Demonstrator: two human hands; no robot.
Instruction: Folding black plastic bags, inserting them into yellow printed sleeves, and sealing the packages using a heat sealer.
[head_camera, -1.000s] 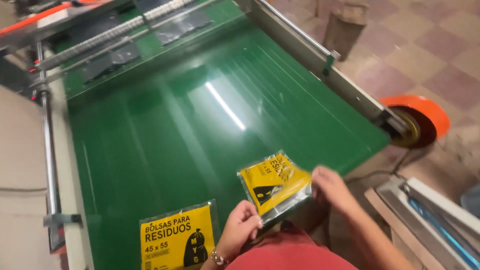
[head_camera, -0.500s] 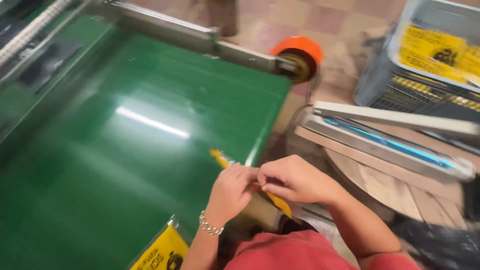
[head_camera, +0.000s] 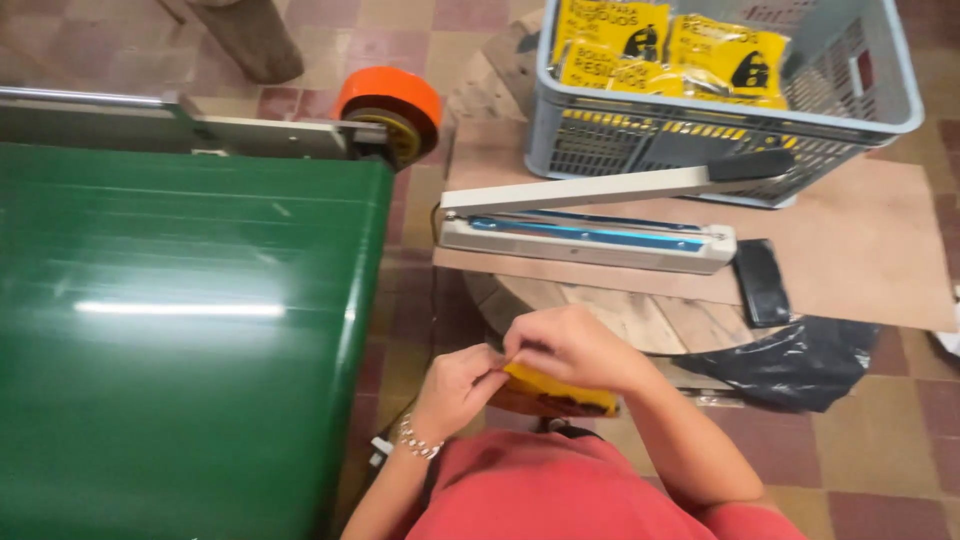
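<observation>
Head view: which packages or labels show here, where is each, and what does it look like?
Held packet: pinched between left hand and right hand above the lap; flat, yellow, dark underside.
Crate packets: lying in the grey crate, top right; flat yellow plastic packs with black print and a black figure.
No screens or signs.

Checkered tile floor (head_camera: 880, 480) under a green table (head_camera: 180, 350), light glaring on its top.
</observation>
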